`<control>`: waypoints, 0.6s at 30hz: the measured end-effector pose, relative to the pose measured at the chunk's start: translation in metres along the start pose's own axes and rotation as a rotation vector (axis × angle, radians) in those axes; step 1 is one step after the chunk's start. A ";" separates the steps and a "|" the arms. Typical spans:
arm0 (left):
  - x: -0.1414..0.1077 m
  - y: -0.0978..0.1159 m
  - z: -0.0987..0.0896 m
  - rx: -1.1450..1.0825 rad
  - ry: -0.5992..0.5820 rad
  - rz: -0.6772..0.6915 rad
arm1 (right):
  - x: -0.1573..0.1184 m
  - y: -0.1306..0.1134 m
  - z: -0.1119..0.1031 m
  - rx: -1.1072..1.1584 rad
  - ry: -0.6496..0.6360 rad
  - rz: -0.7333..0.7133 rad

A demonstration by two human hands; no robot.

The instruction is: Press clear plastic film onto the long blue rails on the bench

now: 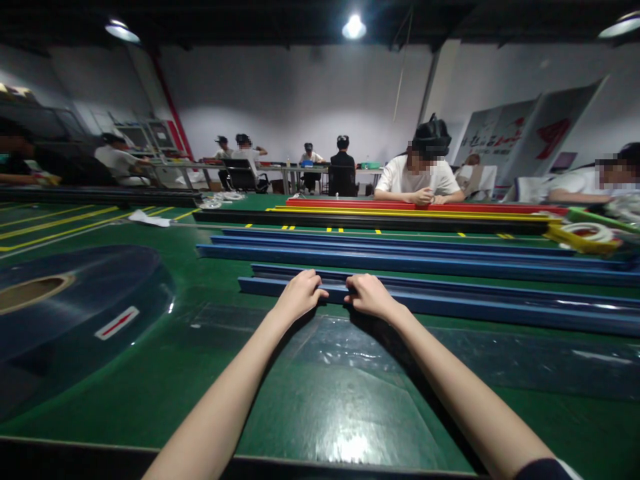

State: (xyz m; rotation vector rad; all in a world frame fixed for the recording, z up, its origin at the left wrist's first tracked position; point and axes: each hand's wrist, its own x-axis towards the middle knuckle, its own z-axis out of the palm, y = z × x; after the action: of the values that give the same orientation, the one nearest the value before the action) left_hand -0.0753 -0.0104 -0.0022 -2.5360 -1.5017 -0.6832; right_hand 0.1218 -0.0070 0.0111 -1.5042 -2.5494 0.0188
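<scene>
A long blue channel [450,300] lies across the green table [200,400]. Both hands are on it near its left end, a short gap apart. My left hand [303,293] has its fingers curled over into the channel, its thumb against the near side. Similarly, my right hand [367,293] grips the channel with bent fingers over the near wall. What lies under the fingertips inside the channel is hidden. Between my forearms and beyond them, a clear plastic strip [525,360] lies flat on the table, in front of the channel.
A big roll of clear film [145,287] is at the left. Behind the channel lie more blue channels [300,257], a black one [350,219], yellow and red ones [500,208]. A yellow tray [595,245] stands at the right. A person [420,177] leans over the far edge.
</scene>
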 end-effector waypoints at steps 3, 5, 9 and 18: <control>-0.002 0.000 -0.001 0.024 0.009 -0.038 | -0.002 0.002 0.003 0.037 0.027 0.017; -0.003 0.000 -0.001 0.045 0.004 -0.038 | -0.005 0.002 0.004 0.043 0.045 0.003; -0.004 -0.003 -0.005 0.089 -0.031 -0.005 | -0.013 0.000 0.003 -0.005 0.042 -0.047; -0.009 -0.030 -0.028 0.243 -0.007 -0.259 | -0.014 0.000 0.003 -0.048 0.059 -0.072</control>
State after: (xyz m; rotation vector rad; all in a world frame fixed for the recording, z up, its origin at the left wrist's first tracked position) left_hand -0.1135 -0.0113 0.0151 -2.1928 -1.8121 -0.4839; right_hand 0.1279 -0.0183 0.0060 -1.4056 -2.5725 -0.0958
